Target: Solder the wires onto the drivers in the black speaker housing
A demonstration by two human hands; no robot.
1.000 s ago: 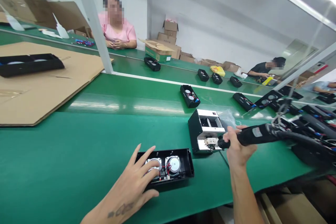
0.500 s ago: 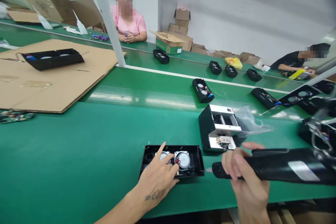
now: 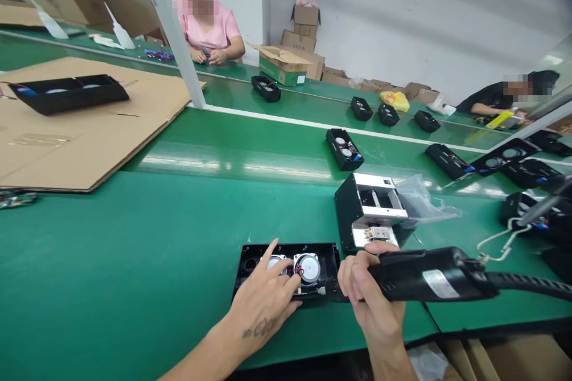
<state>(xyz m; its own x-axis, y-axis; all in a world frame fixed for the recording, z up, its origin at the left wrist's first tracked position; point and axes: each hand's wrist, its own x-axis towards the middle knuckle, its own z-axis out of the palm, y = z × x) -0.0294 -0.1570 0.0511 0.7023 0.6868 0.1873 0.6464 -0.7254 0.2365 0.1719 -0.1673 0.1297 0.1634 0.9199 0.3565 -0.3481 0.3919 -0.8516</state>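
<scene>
An open black speaker housing (image 3: 250,262) with two round silver drivers lies near the belt's front edge. My left hand (image 3: 263,294) rests on its left part, fingers spread over the left driver. My right hand (image 3: 370,303) is wrapped round a black electric screwdriver (image 3: 424,277), held level, its tip at the housing's right end. A thick cable runs from the tool off to the right.
A black-and-silver screw feeder box (image 3: 369,208) stands just behind the housing, with a clear plastic bag (image 3: 420,199) beside it. More black housings lie along the green belt (image 3: 134,262). Cardboard sheet (image 3: 67,131) at left. Two people sit across the line.
My right hand has carried the screwdriver from the feeder box down and left to the housing's right end. My left hand has stayed on the housing, shifting slightly.
</scene>
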